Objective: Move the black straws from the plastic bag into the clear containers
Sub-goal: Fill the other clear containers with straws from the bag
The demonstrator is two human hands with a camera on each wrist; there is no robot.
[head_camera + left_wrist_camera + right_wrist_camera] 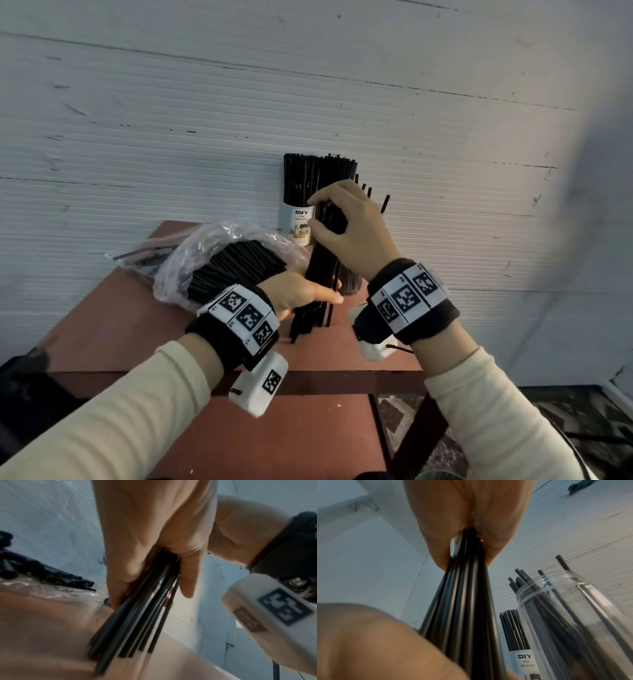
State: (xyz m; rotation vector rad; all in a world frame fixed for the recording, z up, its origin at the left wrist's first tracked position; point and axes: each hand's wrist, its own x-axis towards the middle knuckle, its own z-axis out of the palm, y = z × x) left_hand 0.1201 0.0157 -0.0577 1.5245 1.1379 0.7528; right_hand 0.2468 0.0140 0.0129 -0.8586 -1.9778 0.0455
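A bundle of black straws (322, 267) (137, 622) (464, 601) stands nearly upright over the table. My left hand (305, 291) grips its lower part and my right hand (346, 219) pinches its upper part. A clear plastic bag (219, 263) with many more black straws (42, 573) lies on the table to the left. Behind the bundle stands a labelled clear container (297, 219) (520, 658) packed with straws. A second clear container (573, 615) holding fewer, leaning straws stands just right of it, mostly hidden behind my right hand in the head view.
The small reddish-brown table (144, 315) stands against a white ribbed wall (171, 120). Its front edge (342, 377) lies under my wrists, with patterned floor (565, 428) below right. A second, flatter plastic bag (144, 253) hangs off the table's left back corner.
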